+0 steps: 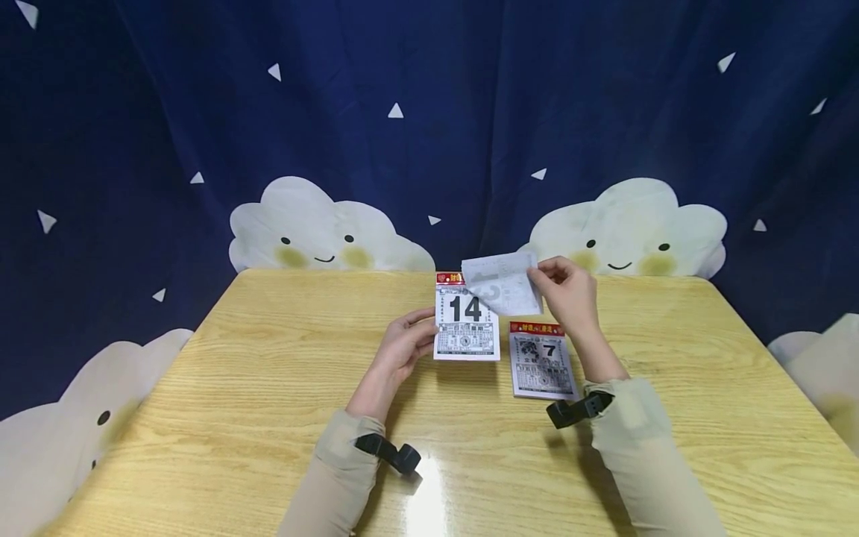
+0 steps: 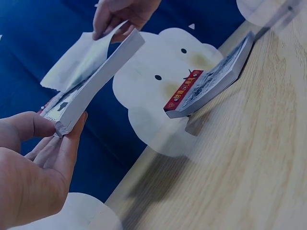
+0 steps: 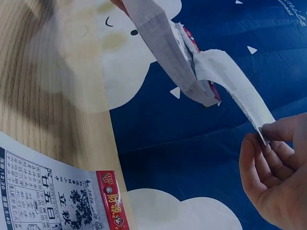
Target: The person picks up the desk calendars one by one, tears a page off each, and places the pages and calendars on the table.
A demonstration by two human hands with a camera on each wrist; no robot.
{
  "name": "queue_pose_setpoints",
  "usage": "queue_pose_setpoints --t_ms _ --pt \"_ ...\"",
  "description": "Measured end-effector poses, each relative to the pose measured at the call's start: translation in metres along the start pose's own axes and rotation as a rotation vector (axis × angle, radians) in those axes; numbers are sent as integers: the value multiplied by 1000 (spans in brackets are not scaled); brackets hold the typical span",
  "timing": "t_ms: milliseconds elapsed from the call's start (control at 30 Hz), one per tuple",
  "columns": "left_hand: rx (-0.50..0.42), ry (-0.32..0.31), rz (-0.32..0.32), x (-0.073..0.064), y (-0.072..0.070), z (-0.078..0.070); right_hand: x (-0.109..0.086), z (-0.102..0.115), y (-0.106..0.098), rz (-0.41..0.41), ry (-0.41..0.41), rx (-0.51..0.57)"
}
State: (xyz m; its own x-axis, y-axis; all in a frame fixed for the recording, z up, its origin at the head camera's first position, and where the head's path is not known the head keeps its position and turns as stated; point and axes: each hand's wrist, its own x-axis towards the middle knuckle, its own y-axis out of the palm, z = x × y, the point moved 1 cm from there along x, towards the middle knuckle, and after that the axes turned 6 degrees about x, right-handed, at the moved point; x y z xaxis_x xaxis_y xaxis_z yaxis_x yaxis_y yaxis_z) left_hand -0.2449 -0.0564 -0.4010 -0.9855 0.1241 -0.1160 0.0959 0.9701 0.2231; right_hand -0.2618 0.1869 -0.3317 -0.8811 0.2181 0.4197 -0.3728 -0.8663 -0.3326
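Gripping tear-off calendar (image 1: 466, 332) by left edge in left hand (image 1: 404, 343); pinching raised page (image 1: 503, 283) by right edge in right hand (image 1: 572, 295).

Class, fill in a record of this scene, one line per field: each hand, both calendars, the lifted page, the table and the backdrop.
Left hand: holds the held calendar by its left edge
Held calendar: raised off the table, large 14 showing
Right hand: pinches the lifted page
Lifted page: underside showing, covering the held calendar's upper right
Other calendar: lying on the table, showing 7
Table: light wood grain
Backdrop: dark blue, with white triangles and smiling clouds
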Motion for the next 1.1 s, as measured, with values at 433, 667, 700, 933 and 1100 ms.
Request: queue_pose_setpoints --t_ms 433,667,700,933,1100 --pt "-23 4 3 1 2 -1 0 -1 1 -58 32 -34" --pt "-2 1 1 -1 2 -1 3 -1 4 -20 72 -20" --pt "3 3 0 -1 1 -1 3 -1 4 -9 72 -15" --pt "16 12 -10 -1 -1 -1 5 3 2 20 50 -24" --pt "-1 10 -16 -1 0 -2 5 3 0 10 81 -12"
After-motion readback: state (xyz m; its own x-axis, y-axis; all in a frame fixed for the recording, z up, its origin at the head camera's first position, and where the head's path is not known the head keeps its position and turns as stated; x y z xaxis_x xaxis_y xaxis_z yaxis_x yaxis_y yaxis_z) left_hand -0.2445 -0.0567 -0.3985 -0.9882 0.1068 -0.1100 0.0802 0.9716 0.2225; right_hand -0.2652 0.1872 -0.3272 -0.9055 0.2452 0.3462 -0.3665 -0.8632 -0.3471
